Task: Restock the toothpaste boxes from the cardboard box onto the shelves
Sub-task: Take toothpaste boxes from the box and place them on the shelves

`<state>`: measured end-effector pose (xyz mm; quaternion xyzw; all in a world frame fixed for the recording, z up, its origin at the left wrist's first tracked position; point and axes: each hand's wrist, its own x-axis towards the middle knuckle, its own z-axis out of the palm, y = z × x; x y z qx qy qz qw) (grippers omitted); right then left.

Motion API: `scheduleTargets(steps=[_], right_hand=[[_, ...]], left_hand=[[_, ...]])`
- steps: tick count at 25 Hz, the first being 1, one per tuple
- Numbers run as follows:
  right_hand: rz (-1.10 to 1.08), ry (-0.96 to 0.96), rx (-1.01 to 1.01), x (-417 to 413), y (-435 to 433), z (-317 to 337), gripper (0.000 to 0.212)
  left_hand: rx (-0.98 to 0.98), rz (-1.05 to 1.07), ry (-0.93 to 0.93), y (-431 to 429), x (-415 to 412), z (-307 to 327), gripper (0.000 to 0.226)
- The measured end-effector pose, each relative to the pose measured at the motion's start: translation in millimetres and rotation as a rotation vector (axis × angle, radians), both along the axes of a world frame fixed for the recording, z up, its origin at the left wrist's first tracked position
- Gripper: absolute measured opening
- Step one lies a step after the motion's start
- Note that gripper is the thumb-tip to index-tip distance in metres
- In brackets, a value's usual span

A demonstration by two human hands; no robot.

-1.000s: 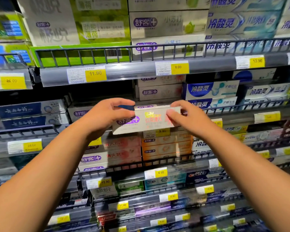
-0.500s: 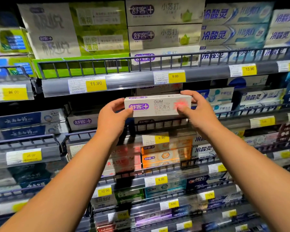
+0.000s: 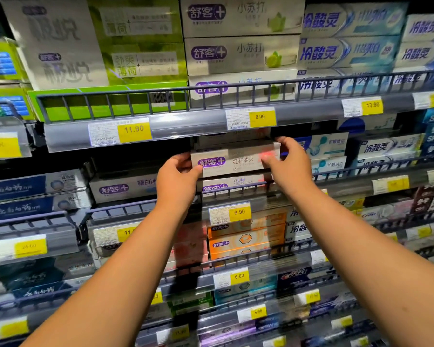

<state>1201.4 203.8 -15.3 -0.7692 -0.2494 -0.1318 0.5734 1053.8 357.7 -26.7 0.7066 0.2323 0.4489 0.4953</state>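
Now pinches a long white cardboard toothpaste box with a purple logo (image 3: 233, 160) by both short ends, with the left hand (image 3: 178, 176) clenched on the left end and the right hand (image 3: 288, 166) on the right, thumb over the red patch. Holds it level and label-forward between the two grips, probably to slide it squarely under the grey upper shelf edge (image 3: 186, 128) just above the grip. Seems to aim it onto a matching white box (image 3: 223, 187) directly below the grip, behind the dark wire shelf rail (image 3: 125, 209); touching or just clear, cannot tell.

One left hand (image 3: 178, 180), one right hand (image 3: 291, 167), one held toothpaste box (image 3: 236, 160).
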Motion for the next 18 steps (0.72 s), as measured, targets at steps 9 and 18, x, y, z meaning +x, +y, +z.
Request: scheduleTargets(steps=[9,18], right_hand=[[0.016,-0.005,-0.028,-1.7,-2.6,-12.3,0.052],[0.031,-0.006,-0.034,1.5,-2.1,-16.5,0.053]], left_hand=[[0.173,0.092,0.246,4.2,-4.6,-1.8,0.042],[0.216,0.093,0.294,-5.6,-10.8,-2.6,0.045]])
